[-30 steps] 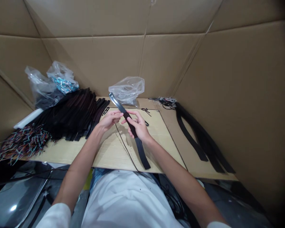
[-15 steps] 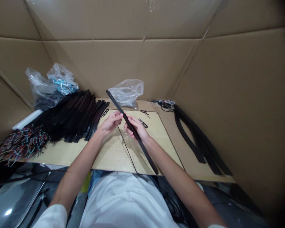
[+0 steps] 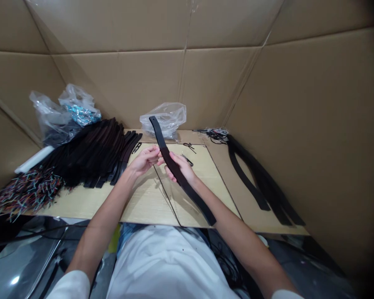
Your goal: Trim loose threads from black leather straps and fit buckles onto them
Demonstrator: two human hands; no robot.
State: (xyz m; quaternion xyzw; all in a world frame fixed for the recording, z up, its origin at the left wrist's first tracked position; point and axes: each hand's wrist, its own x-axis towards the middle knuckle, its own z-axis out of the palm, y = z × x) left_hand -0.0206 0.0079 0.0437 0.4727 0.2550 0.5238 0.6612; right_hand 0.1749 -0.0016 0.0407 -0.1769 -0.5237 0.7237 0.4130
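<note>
A long, curved black strap point(image 3: 187, 187) with a dark brown middle stretch slants over the board, its broad face showing and a small hole near its far end. My right hand point(image 3: 181, 168) is closed around the strap's middle, thumb on its edge. Just left of it, my left hand point(image 3: 146, 160) is pinched shut beside the strap's edge. From under those fingers a thin black cord point(image 3: 166, 195) runs down to my lap; the exact grip on it is partly hidden. Small thread snips point(image 3: 187, 160) lie behind my right hand.
A heap of similar dark straps point(image 3: 93, 153) with colourful thread ends point(image 3: 31, 189) fills the left side. Clear plastic bags point(image 3: 163, 118) stand at the back. More black strips point(image 3: 262, 182) and a tangle of cords point(image 3: 216, 135) lie at right. Cardboard walls point(image 3: 314, 104) surround the board point(image 3: 143, 203).
The strap has turned from nearly edge-on to showing its broad face, and its near end has shifted right. Both hands stay in about the same place.
</note>
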